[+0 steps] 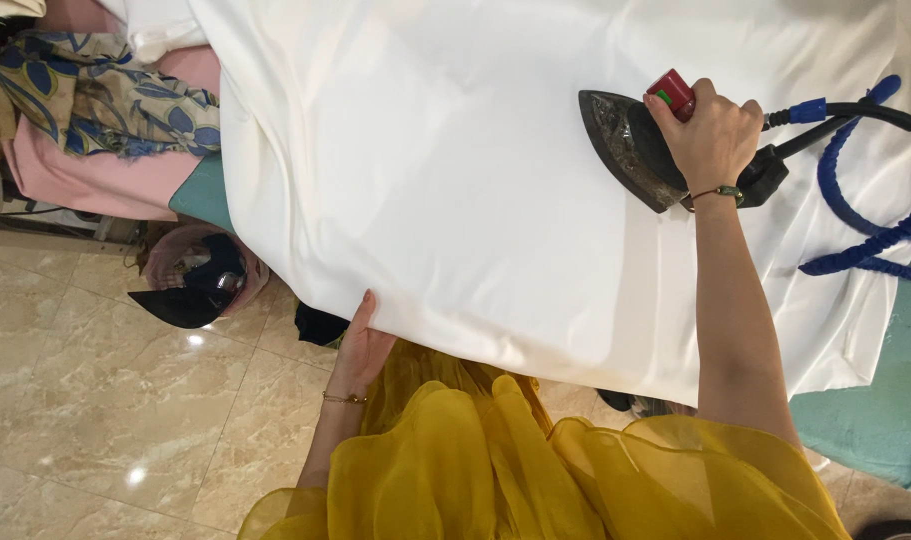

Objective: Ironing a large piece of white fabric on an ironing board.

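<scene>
A large white cloth (pixel 455 170) lies spread over a teal padded board (pixel 880 400). My right hand (pixel 713 135) grips the handle of a black steam iron (pixel 630 150) with a red knob, resting on the cloth at the right. A black cord and a blue coiled hose (pixel 855 215) run from the iron off to the right. My left hand (pixel 360 345) holds the cloth's hanging front edge from below, fingers under the hem. Both wrists wear thin bracelets, and my yellow ruffled garment fills the bottom of the view.
At the upper left lie a blue-and-beige floral fabric (pixel 105 95) and pink cloth (pixel 95 180). A pink basket (pixel 160 265) with dark items and a black cap (pixel 180 305) sits on the beige marble floor (pixel 85 420) beside the board.
</scene>
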